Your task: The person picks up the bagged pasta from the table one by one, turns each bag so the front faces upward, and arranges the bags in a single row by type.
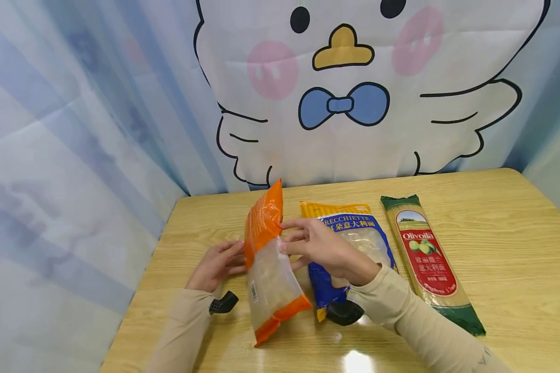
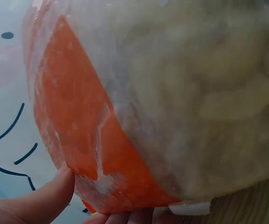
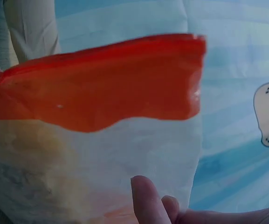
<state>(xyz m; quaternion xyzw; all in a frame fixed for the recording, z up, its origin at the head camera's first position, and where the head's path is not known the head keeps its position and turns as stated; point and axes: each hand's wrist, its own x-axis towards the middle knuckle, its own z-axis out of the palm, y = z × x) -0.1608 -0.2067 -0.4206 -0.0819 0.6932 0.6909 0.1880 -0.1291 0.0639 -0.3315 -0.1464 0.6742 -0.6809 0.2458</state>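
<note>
Both hands hold an orange-ended plastic food bag (image 1: 273, 274), its see-through middle showing pale pieces, tipped up on its side over the table. On its left edge, my left hand (image 1: 218, 264) grips near the orange band; the left wrist view shows the thumb (image 2: 41, 198) on one face and fingertips under the lower edge. My right hand (image 1: 324, 246) pinches the right edge, thumb in front. In the right wrist view, fingers (image 3: 148, 200) lie at the clear part below the orange end. Under the right forearm lies a blue and yellow orecchiette pasta bag (image 1: 324, 285), partly hidden.
A long spaghetti pack (image 1: 429, 254) with a red label and green ends lies to the right on the wooden table (image 1: 508, 248). A printed curtain (image 1: 340, 150) hangs behind the table's back edge and along the left side.
</note>
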